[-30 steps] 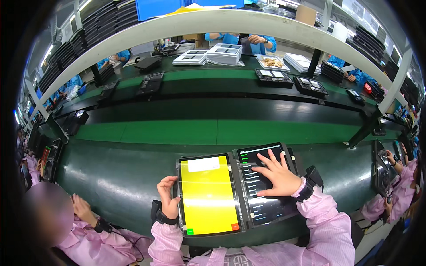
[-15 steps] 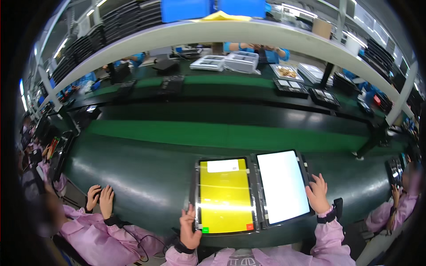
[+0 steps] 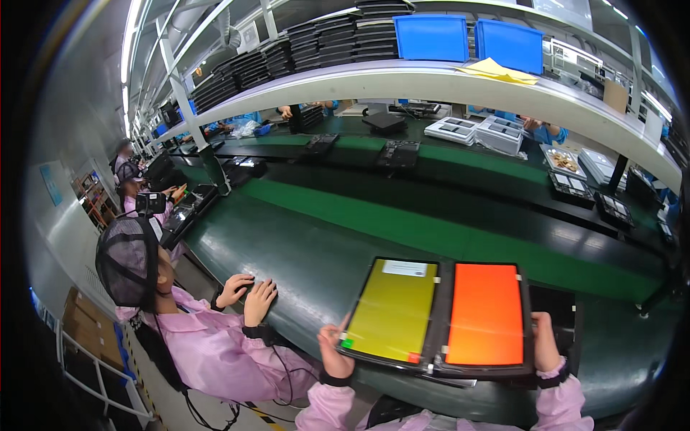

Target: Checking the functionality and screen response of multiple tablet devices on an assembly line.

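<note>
A black double tray [image 3: 440,316] holds two flat panels side by side. The left panel [image 3: 392,316] is yellow, with a white label at its top and small green and red stickers at its lower corners. The right one, a display panel [image 3: 486,312], glows plain orange-red. My left hand [image 3: 336,350] is closed on the tray's lower left edge, fingers partly hidden beneath. My right hand [image 3: 546,345] grips the right edge, its fingertips hidden by the tray. Under the tray's right side, a dark flat piece [image 3: 560,312] sticks out.
A co-worker in pink [image 3: 208,337] sits at my left with both hands on the dark green bench [image 3: 302,237]. Ahead run a bright green strip and a shelf [image 3: 345,82] bearing blue bins [image 3: 431,37] and black tray stacks [image 3: 316,39]. White trays [image 3: 499,135] lie beyond.
The display panel has gone from white to orange-red. My right hand has moved from beside the tray to gripping its edge; the tray is now tilted differently. My view has swung left.
</note>
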Demonstrator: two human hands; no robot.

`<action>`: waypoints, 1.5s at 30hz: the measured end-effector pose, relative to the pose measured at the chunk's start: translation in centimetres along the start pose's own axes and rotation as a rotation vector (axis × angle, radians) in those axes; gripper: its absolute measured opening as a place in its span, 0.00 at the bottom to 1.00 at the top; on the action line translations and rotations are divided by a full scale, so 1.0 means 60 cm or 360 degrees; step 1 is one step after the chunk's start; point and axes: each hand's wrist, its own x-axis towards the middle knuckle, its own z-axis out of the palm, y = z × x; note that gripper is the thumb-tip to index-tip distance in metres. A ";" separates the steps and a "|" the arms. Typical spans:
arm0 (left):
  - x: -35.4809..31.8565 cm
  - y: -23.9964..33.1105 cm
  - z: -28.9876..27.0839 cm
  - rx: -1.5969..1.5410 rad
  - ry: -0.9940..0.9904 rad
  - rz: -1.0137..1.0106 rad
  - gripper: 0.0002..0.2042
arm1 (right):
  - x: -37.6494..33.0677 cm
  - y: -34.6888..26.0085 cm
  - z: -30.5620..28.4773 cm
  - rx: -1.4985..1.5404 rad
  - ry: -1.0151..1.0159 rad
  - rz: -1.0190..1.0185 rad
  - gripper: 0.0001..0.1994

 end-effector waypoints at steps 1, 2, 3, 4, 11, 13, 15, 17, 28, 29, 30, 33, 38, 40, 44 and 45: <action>0.015 0.009 -0.013 -0.0002 0.0163 -0.0028 0.28 | 0.014 -0.010 0.029 0.0048 0.0084 0.0097 0.21; 0.034 0.017 -0.025 0.0001 0.0431 -0.0075 0.28 | 0.025 -0.023 0.053 0.0373 0.0010 0.0077 0.22; 0.050 0.026 -0.036 -0.0004 0.0697 -0.0123 0.28 | 0.037 -0.035 0.078 0.0666 0.0009 0.0185 0.23; 0.066 0.035 -0.047 -0.0159 0.0787 -0.0162 0.29 | 0.044 -0.050 0.099 0.0735 -0.0025 0.0402 0.25; 0.085 0.057 -0.062 -0.0847 0.0452 -0.0333 0.34 | 0.099 -0.079 0.269 0.0939 -0.0099 0.0966 0.37; 0.065 0.054 -0.053 -0.0555 0.0361 -0.0454 0.34 | 0.103 -0.072 0.301 0.0960 -0.0172 0.0941 0.40; 0.040 0.052 -0.044 -0.0044 0.0196 -0.0470 0.31 | 0.105 -0.067 0.325 0.1018 -0.0160 0.0995 0.31; 0.020 0.052 -0.036 -0.0020 0.0261 -0.0643 0.28 | 0.106 -0.066 0.337 0.1046 -0.0273 0.0954 0.26; 0.062 0.035 -0.064 0.0182 0.0228 -0.0670 0.32 | 0.148 -0.032 0.411 0.1309 -0.0284 0.0976 0.22; 0.056 0.028 -0.065 0.0213 0.0290 -0.0631 0.31 | 0.152 -0.031 0.421 0.1368 -0.0340 0.0965 0.22; 0.048 0.020 -0.064 0.0128 0.0413 -0.0596 0.27 | 0.158 -0.030 0.435 0.1426 -0.0389 0.0931 0.22; 0.003 -0.003 -0.047 0.0249 0.0492 -0.0328 0.26 | 0.172 -0.035 0.473 0.1430 -0.0529 0.1029 0.26; -0.060 -0.021 0.012 0.0725 0.0439 0.0048 0.24 | 0.195 -0.075 0.474 0.1259 -0.0758 0.1266 0.50; -0.084 -0.009 0.045 0.0803 0.0047 0.0078 0.23 | 0.196 -0.098 0.419 0.1219 -0.0967 0.0947 0.48; -0.091 0.022 0.125 0.1277 -0.0674 0.0171 0.21 | 0.168 -0.131 0.225 0.0713 -0.0789 0.0218 0.35; -0.083 0.027 0.145 0.1521 -0.0855 0.0295 0.22 | 0.158 -0.133 0.164 0.0527 -0.0783 -0.0046 0.33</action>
